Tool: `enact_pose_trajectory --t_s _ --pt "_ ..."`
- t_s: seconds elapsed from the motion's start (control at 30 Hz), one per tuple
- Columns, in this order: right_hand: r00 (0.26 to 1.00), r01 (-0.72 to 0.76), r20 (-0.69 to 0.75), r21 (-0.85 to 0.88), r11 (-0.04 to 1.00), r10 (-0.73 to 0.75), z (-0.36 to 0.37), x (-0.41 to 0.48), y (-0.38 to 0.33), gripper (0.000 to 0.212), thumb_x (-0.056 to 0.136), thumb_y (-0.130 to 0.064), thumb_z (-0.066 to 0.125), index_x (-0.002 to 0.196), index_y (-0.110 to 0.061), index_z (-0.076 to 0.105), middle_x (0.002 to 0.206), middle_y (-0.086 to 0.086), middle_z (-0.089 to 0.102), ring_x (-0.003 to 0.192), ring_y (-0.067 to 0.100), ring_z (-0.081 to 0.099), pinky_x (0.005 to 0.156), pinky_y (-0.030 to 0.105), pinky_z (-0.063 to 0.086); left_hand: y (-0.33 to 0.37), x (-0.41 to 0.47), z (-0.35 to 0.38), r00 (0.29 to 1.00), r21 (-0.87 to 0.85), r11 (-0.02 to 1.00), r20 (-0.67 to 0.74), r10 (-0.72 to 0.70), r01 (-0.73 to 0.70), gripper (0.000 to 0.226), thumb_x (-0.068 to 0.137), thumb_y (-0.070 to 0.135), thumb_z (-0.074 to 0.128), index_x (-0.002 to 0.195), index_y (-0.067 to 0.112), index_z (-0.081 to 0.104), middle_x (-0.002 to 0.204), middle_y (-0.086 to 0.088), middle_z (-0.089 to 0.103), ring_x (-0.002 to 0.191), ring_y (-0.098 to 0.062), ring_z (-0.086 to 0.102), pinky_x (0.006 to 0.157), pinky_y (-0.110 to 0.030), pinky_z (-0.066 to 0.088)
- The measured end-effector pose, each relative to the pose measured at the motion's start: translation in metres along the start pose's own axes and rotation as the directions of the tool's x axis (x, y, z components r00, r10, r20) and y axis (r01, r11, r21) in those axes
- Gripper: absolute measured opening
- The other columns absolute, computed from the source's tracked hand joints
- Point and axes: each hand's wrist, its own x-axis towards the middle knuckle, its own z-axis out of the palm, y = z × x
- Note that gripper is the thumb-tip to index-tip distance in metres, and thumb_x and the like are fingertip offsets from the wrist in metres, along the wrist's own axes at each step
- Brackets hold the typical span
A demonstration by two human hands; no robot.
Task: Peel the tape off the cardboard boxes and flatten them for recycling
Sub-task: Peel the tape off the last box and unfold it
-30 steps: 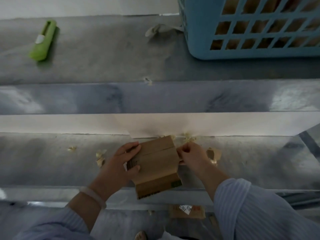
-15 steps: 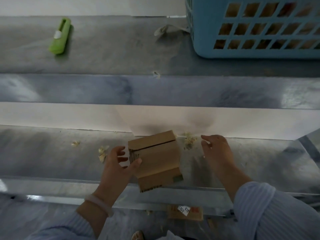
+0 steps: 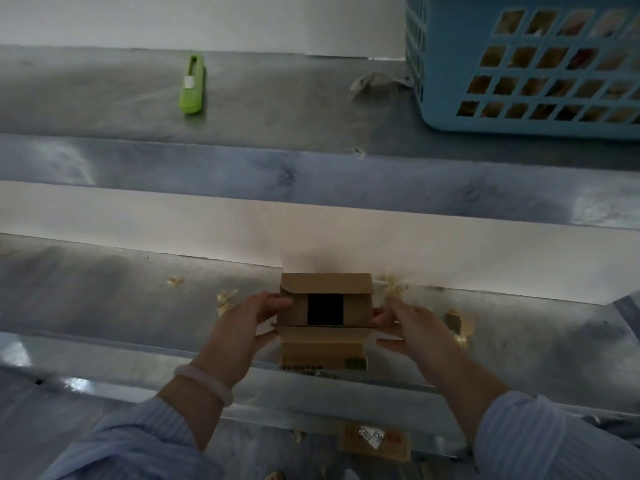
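Cardboard box (image 3: 325, 306), one, between two hands (image 3: 242, 323).

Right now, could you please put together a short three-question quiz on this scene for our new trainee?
1. True or false: the small cardboard box is held from both sides, by the left hand and the right hand.
2. Where does the green cutter lie?
A. inside the blue basket
B. on the upper ledge, left of the basket
C. in the right hand
3. Fill in: the flaps at the box's top stand ____, showing a dark inside.

Key
1. True.
2. B: it lies alone on the upper ledge, far from both hands.
3. Open.
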Motion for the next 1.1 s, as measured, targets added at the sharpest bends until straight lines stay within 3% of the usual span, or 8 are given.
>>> enact_pose_trajectory --t_s 0.13,0.27,0.47,0.57,0.73,0.87,1.0,1.1 --pt "0.997 0.061 0.079 -0.480 0.875 -0.026 -0.004 0.009 -0.013 0.034 0.073 -0.047 0.077 0.088 -0.018 0.067 0.094 0.001 0.067 0.089 0.015 0.065 0.079 0.035 0.059 0.009 0.012 0.007 0.997 0.258 0.966 0.053 -0.051 0.036 0.032 0.084 0.012 0.069 0.110 0.030 0.066 0.122 -0.004 0.059 0.102 -0.017 0.063 0.091 -0.040 0.054" --pt "0.991 0.115 0.125 -0.703 0.702 -0.037 0.015 0.018 -0.030 0.085 0.041 -0.071 0.076 0.105 -0.026 0.044 0.102 -0.005 0.055 0.091 0.014 0.058 0.065 0.030 0.053 0.009 0.032 0.014 0.997 0.541 0.841 0.048 -0.054 0.020 0.073 0.066 0.033 0.083 0.129 0.034 0.045 0.121 0.000 0.051 0.105 -0.020 0.058 0.085 -0.043 0.056" --pt "0.981 0.056 -0.057 -0.832 0.552 -0.185 0.049 0.035 -0.028 0.083 0.061 -0.051 0.078 0.114 -0.029 0.018 0.098 0.002 0.052 0.084 0.022 0.059 0.070 0.036 0.055 0.014 0.052 0.032 0.994 0.631 0.771 -0.011 -0.106 0.089 0.095 0.055 0.049 0.086 0.127 0.031 0.026 0.107 0.004 0.048 0.099 -0.022 0.056 0.077 -0.036 0.055" --pt "0.974 0.093 -0.055 -0.790 0.606 -0.221 0.046 0.030 -0.023 0.071 0.066 -0.043 0.072 0.111 -0.030 0.019 0.094 0.002 0.052 0.079 0.021 0.059 0.068 0.037 0.056 0.005 0.047 0.037 0.998 0.650 0.759 -0.060 -0.003 0.041 0.082 0.062 0.043 0.077 0.125 0.032 0.026 0.116 -0.004 0.051 0.098 -0.024 0.058 0.084 -0.041 0.054" --pt "0.946 0.228 -0.003 -0.707 0.670 -0.325 0.030 0.009 -0.010 0.071 0.073 -0.039 0.067 0.124 -0.040 0.017 0.090 -0.008 0.052 0.072 0.014 0.061 0.053 0.025 0.051 -0.003 0.021 0.020 0.986 0.336 0.932 -0.051 0.159 -0.134 0.065 0.085 0.024 0.052 0.134 0.049 0.017 0.109 0.001 0.058 0.081 -0.012 0.063 0.060 -0.023 0.056" --pt "0.936 0.320 0.016 -0.451 0.833 -0.351 0.015 -0.008 -0.003 0.087 0.081 -0.013 0.068 0.135 -0.052 0.011 0.092 -0.011 0.056 0.071 0.013 0.065 0.052 0.016 0.052 0.000 0.002 -0.001 0.935 0.391 0.849 0.113 0.337 -0.354 0.074 0.091 0.006 0.039 0.146 0.050 0.017 0.127 0.025 0.045 0.109 0.014 0.047 0.085 -0.003 0.042" --pt "0.910 0.413 0.055 -0.177 0.893 -0.410 0.000 -0.020 0.004 0.083 0.082 0.009 0.061 0.141 -0.043 0.034 0.110 -0.014 0.059 0.100 0.010 0.062 0.084 0.034 0.057 -0.003 -0.019 -0.013 0.851 0.389 0.757 0.246 0.463 -0.524 0.077 0.082 0.002 0.037 0.146 0.042 0.022 0.142 0.023 0.039 0.130 -0.002 0.041 0.108 -0.023 0.037" --pt "0.904 0.410 0.114 0.037 0.911 -0.412 -0.007 -0.027 0.022 0.075 0.079 0.011 0.068 0.131 -0.040 0.051 0.119 -0.010 0.066 0.110 0.010 0.062 0.086 0.035 0.056 -0.018 -0.031 -0.017 0.784 0.415 0.666 0.375 0.495 -0.619 0.079 0.082 -0.007 0.040 0.150 0.028 0.022 0.155 0.010 0.028 0.142 -0.012 0.029 0.114 -0.033 0.030"
